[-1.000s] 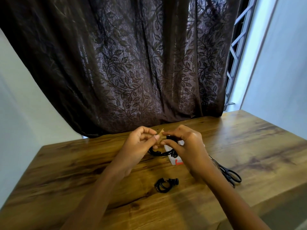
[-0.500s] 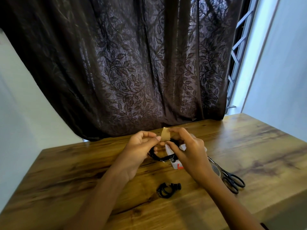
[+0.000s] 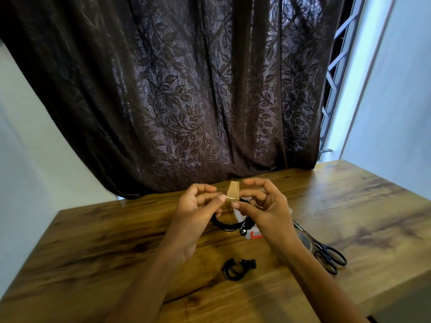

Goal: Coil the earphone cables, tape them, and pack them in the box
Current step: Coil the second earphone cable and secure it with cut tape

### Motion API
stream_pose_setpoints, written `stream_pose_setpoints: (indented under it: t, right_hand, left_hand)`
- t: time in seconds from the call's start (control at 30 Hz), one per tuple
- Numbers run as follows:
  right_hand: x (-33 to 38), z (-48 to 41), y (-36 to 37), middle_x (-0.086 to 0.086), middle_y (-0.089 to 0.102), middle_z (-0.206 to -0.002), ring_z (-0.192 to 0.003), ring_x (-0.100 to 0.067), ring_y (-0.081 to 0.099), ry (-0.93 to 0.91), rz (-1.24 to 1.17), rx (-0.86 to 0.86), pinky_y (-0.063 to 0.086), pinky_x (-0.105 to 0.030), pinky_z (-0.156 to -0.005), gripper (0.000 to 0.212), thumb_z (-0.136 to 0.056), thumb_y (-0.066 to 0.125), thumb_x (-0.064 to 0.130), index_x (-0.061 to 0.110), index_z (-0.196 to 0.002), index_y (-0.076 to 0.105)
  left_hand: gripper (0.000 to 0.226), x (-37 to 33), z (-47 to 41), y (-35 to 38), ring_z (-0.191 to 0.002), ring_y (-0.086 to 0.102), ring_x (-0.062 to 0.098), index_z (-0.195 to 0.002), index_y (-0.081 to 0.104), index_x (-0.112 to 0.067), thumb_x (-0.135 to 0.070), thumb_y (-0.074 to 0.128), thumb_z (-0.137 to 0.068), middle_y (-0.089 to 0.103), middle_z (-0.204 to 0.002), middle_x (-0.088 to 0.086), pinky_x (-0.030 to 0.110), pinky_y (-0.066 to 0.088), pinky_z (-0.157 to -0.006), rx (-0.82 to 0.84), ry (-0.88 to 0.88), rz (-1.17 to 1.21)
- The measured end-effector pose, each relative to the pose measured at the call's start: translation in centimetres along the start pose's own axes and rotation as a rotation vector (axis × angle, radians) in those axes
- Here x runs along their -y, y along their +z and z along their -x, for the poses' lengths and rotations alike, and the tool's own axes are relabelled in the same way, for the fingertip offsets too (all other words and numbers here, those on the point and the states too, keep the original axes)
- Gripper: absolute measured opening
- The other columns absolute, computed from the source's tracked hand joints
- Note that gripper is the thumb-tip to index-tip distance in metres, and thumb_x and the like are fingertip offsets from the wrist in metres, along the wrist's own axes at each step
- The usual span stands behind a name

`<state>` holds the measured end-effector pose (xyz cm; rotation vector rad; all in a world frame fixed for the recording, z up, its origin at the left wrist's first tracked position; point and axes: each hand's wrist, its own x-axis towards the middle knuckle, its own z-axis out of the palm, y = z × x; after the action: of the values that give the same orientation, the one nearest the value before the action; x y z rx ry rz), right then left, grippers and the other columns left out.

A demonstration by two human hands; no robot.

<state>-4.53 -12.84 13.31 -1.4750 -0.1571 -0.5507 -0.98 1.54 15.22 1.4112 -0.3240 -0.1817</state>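
Observation:
My left hand [image 3: 196,206] grips a coiled black earphone cable [image 3: 225,226] above the table, its thumb touching the lower edge of a small tan tape piece [image 3: 233,193]. My right hand [image 3: 263,206] pinches the cable and the tape's base with thumb and forefinger; the tape stands upright between both hands. A second black earphone coil [image 3: 236,269] lies on the wood in front of my hands. A white box with a red mark [image 3: 253,234] sits mostly hidden behind my right hand.
Black-handled scissors [image 3: 328,255] and a roll of clear tape [image 3: 304,238] lie right of my right wrist. The wooden table [image 3: 105,241] ends at a dark leaf-patterned curtain [image 3: 186,89] behind; its right front edge drops off near the scissors.
Both hands rose slightly with the coil. The tape piece, earlier a sliver between the fingers, now stands fully upright above them. The coil on the table has not moved.

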Motion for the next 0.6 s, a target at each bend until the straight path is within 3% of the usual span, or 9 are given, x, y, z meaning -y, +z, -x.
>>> stream_pose_setpoints:
  t: [0.13, 0.27, 0.37, 0.47, 0.6]
  right_hand:
    - [-0.06, 0.07, 0.02, 0.002, 0.072, -0.08, -0.06, -0.011, 0.05, 0.02, -0.028, 0.035, 0.048, -0.023, -0.062, 0.045, -0.06, 0.073, 0.015, 0.015, -0.102, 0.056]
    - [-0.21, 0.16, 0.05, 0.002, 0.071, -0.082, -0.06, -0.021, 0.046, -0.044, 0.08, 0.028, 0.047, -0.03, -0.064, 0.046, -0.065, 0.074, 0.015, 0.021, -0.106, 0.054]
    - [-0.21, 0.05, -0.1, 0.008, 0.065, -0.08, -0.058, -0.007, 0.048, -0.234, 0.353, -0.06, 0.043, -0.014, -0.058, 0.044, -0.07, 0.078, 0.011, 0.03, -0.102, 0.054]
    - [-0.22, 0.11, -0.18, 0.012, 0.051, -0.089, -0.076, 0.005, 0.05, -0.507, 0.631, -0.103, 0.04, -0.006, -0.065, 0.029, -0.074, 0.074, 0.011, 0.027, -0.095, 0.061]
    - [-0.43, 0.2, -0.25, 0.007, 0.048, -0.089, -0.083, 0.004, 0.049, -0.553, 0.688, -0.069, 0.041, -0.006, -0.07, 0.02, -0.081, 0.066, 0.012, 0.018, -0.1, 0.07]
  left_hand:
    - [0.016, -0.13, 0.1, 0.03, -0.063, 0.054, 0.01, -0.094, 0.055, -0.011, -0.002, 0.062, -0.082, 0.065, -0.075, 0.002, 0.024, 0.047, -0.066, 0.0, -0.085, 0.147]
    - [0.016, 0.0, 0.12, 0.07, -0.063, 0.055, 0.01, -0.094, 0.055, -0.012, -0.002, 0.062, -0.083, 0.064, -0.073, 0.001, 0.027, 0.05, -0.069, -0.012, -0.074, 0.134]
    - [0.016, -0.07, 0.08, 0.11, -0.063, 0.057, 0.01, -0.097, 0.056, -0.01, -0.003, 0.062, -0.084, 0.064, -0.07, -0.001, 0.03, 0.051, -0.073, -0.011, -0.037, 0.111]
    - [0.015, -0.08, 0.03, 0.15, -0.064, 0.058, 0.01, -0.096, 0.057, -0.01, -0.004, 0.062, -0.083, 0.065, -0.07, -0.001, 0.03, 0.052, -0.075, -0.003, -0.024, 0.101]
    - [0.013, -0.29, 0.1, 0.14, -0.068, 0.063, 0.01, -0.094, 0.058, -0.013, -0.006, 0.062, -0.084, 0.068, -0.075, -0.002, 0.019, 0.052, -0.069, 0.019, 0.068, -0.026]
